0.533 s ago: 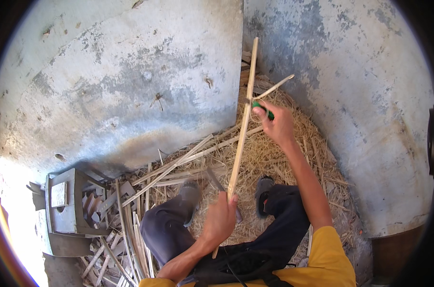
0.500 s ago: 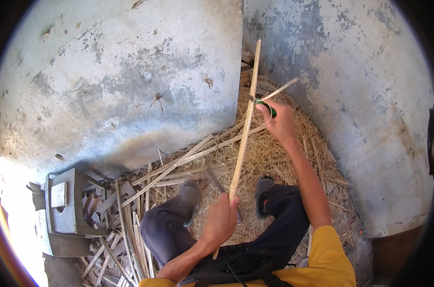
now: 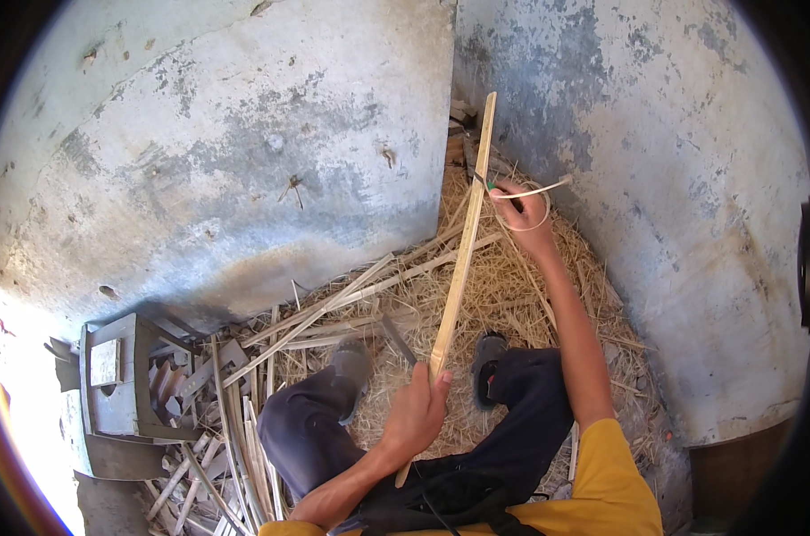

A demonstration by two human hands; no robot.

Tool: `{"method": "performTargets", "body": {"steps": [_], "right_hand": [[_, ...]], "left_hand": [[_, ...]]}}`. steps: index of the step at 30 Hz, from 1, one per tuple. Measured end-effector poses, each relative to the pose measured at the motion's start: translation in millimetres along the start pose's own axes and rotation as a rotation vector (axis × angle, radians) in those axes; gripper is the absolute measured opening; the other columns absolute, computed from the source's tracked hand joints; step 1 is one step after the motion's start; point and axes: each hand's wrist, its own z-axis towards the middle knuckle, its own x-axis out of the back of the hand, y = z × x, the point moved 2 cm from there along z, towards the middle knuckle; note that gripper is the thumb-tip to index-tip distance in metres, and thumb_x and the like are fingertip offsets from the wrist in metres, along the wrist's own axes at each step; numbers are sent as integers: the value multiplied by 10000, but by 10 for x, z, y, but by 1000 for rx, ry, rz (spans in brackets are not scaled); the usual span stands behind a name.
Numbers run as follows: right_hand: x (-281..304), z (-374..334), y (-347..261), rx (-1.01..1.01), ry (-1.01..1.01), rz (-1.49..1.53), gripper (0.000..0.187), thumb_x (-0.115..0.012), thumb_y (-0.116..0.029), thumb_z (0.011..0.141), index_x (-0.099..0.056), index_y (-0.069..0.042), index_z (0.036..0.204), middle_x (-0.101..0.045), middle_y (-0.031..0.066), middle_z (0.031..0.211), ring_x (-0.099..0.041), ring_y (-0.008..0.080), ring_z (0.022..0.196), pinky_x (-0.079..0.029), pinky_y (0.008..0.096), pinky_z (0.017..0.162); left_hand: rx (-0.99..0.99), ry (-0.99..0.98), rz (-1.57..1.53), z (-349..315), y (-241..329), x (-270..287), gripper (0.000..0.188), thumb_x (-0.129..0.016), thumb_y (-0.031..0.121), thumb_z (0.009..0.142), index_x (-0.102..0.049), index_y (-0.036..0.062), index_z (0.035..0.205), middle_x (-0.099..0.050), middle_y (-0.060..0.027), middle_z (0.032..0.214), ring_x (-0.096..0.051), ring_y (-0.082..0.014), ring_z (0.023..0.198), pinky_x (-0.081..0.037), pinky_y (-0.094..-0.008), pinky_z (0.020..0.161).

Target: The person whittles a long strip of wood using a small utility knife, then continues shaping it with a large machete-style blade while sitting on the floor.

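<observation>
My left hand (image 3: 414, 413) is closed round the lower part of a long pale bamboo strip (image 3: 463, 259), which slants up and away from my lap. Near its far end, my right hand (image 3: 528, 219) grips a small green-handled knife (image 3: 490, 186). The knife's dark blade lies against the strip. A thin pale shaving (image 3: 541, 190) curls round my right hand, one end sticking out to the right. Beside my left hand a dark flat bar or blade (image 3: 397, 339) shows; its other end is hidden behind the hand, and I cannot tell whether I hold it.
Straw-like shavings (image 3: 512, 295) cover the floor between my feet and the corner. Loose strips (image 3: 334, 304) lie at the left, by a grey wooden stool (image 3: 119, 380) and rubble. A worn, peeling wall (image 3: 244, 143) stands ahead, another wall (image 3: 673, 196) to the right.
The strip's far end has shifted slightly right and nearer. My right hand has moved a little nearer, and the shaving now loops round it. My left hand has stayed almost in place.
</observation>
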Motion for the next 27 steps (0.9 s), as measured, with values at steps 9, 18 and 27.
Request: {"method": "performTargets", "body": {"steps": [9, 18, 27], "right_hand": [[-167, -392, -441, -829, -130, 865, 304, -449, -372, 1127, -547, -85, 1105, -410, -51, 693, -352, 34, 518, -312, 217, 470], [-132, -573, -913, -321, -648, 335, 370, -543, -385, 1065, -643, -53, 1193, -410, -72, 703, -370, 33, 599, -316, 207, 569], [-34, -610, -1147, -375, -547, 618, 361, -600, -378, 1034, -685, -30, 1082, -517, -39, 742, -446, 67, 637, -347, 249, 588]], "left_hand": [[-18, 51, 15, 106, -60, 90, 340, -573, 317, 1061, -465, -5, 1068, -641, -260, 676, -653, -500, 657, -472, -562, 586], [-98, 339, 106, 206, -70, 301, 254, -631, 173, 1032, -449, -3, 1042, -607, -219, 641, -634, -437, 565, -443, -477, 493], [-62, 173, -275, 237, -119, 325, 240, -472, 250, 1115, -469, 37, 1005, -517, -28, 689, -478, -115, 552, -384, -307, 512]]}}
